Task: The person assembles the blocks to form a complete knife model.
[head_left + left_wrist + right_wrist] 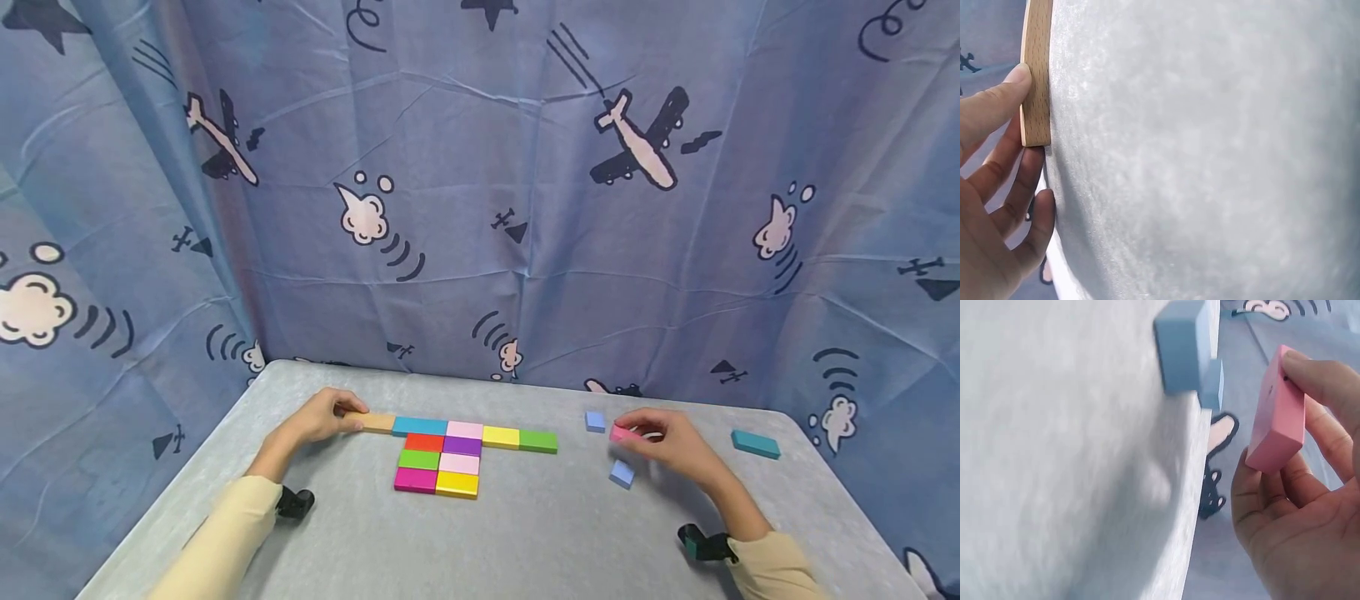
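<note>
At the left end of a row of coloured blocks, my left hand [327, 416] pinches a plain wooden block [377, 422]. The left wrist view shows the thumb on one side of the wood and fingers at its lower end. Beside that block in the row come blue, pale pink, yellow and green [538, 442] ones. My right hand [671, 439] holds a pink block [1277, 419] between thumb and fingers, raised off the table. Two small light-blue blocks lie close by, one behind it [595, 422] and one in front [622, 474].
Below the row's middle, several blocks sit edge to edge, among them red [424, 442], purple [461, 447], magenta [416, 480] and yellow [457, 485]. A teal block [755, 444] lies far right on the grey table [555, 542]. A patterned blue curtain [450, 333] hangs behind.
</note>
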Available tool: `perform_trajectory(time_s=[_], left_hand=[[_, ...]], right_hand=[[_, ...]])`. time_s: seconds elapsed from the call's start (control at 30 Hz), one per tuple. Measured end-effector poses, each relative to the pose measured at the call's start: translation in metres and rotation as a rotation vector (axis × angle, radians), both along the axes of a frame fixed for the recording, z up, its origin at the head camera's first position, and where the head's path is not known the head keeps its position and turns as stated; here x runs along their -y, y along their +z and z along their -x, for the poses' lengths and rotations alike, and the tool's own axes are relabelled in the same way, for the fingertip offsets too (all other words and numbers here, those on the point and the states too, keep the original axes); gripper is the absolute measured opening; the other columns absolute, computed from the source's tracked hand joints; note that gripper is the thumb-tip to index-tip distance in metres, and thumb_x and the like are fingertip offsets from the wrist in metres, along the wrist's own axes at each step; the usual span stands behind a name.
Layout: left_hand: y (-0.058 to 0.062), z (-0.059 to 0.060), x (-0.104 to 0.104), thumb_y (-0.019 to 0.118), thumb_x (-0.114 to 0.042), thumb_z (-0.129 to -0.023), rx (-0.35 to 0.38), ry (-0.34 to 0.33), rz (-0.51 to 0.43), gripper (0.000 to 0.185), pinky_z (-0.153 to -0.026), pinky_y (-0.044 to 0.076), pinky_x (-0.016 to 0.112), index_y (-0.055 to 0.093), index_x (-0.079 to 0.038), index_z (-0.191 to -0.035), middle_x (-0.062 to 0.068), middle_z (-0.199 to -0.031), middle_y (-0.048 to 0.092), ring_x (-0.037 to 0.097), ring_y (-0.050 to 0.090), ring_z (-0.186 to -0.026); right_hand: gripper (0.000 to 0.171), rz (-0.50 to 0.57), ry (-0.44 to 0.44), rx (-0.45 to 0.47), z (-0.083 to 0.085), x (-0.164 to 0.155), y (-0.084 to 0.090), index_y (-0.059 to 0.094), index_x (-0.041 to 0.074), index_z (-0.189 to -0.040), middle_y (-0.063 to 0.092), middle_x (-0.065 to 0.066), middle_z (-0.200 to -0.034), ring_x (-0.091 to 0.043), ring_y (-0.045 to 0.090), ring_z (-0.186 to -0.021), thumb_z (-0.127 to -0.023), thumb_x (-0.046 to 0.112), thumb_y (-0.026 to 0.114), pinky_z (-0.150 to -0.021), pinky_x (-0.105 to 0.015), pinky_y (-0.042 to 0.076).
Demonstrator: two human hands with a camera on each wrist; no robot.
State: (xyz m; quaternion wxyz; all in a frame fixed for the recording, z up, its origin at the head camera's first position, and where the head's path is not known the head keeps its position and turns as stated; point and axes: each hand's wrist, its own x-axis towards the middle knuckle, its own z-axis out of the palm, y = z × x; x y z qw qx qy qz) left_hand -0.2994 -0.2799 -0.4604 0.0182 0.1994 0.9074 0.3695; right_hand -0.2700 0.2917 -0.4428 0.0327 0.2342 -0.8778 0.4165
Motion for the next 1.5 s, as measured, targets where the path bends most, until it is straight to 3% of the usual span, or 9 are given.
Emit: perform_trajectory(time_s=[0.37, 0.9, 1.17, 1.33, 1.5], left_hand=[[0.001, -0.001, -0.002, 0.075, -0.003, -0.077, 0.008, 0.011, 0.005, 0.018, -0.076, 0.047, 0.038, 0.070, -0.002, -0.094, 0.004, -0.089, 0.066, 0.020, 0.058, -0.081], [0.001, -0.001, -0.001, 0.075, -0.002, -0.077, 0.000, 0.006, -0.001, 0.017, -0.076, 0.046, 0.039, 0.070, -0.003, -0.093, 0.004, -0.088, 0.066, 0.019, 0.057, -0.081], [0.001, -0.002, -0.001, 0.075, -0.004, -0.077, -0.001, 0.014, -0.005, 0.017, -0.073, 0.047, 0.035, 0.070, -0.003, -0.093, 0.003, -0.087, 0.066, 0.017, 0.057, -0.078], [0.003, -0.003, -0.002, 0.076, -0.004, -0.077, 0.012, 0.021, -0.008, 0.017, -0.073, 0.047, 0.034, 0.070, -0.003, -0.093, 0.004, -0.088, 0.067, 0.018, 0.058, -0.079], [0.003, -0.003, -0.002, 0.075, -0.004, -0.077, 0.008, 0.017, -0.008, 0.017, -0.072, 0.047, 0.032, 0.071, -0.003, -0.093, 0.005, -0.088, 0.067, 0.018, 0.059, -0.079]], right_hand=[[0.030, 0.051, 0.124, 0.036, -0.003, 0.036, 0.002, 0.067, 0.006, -0.105, 0.065, -0.005, -0.097, -0.025, 0.060, -0.084, -0.079, 0.017, 0.077, -0.069, -0.034, 0.051], [0.027, 0.004, 0.250, 0.050, 0.005, 0.108, -0.005, 0.069, 0.011, -0.101, 0.065, 0.002, -0.090, -0.020, 0.059, -0.081, -0.076, 0.017, 0.079, -0.067, -0.035, 0.050], [0.025, 0.001, 0.267, 0.062, -0.002, 0.146, 0.011, 0.068, 0.004, -0.100, 0.065, -0.005, -0.091, -0.025, 0.058, -0.083, -0.077, 0.007, 0.078, -0.075, -0.042, 0.048], [0.026, -0.026, 0.277, 0.065, 0.011, 0.157, -0.005, 0.069, 0.011, -0.099, 0.064, 0.006, -0.089, -0.017, 0.057, -0.082, -0.076, 0.016, 0.080, -0.076, -0.035, 0.048], [0.026, -0.049, 0.304, 0.050, 0.013, 0.169, -0.007, 0.069, 0.010, -0.098, 0.065, 0.003, -0.088, -0.016, 0.057, -0.080, -0.075, 0.014, 0.080, -0.073, -0.032, 0.048]])
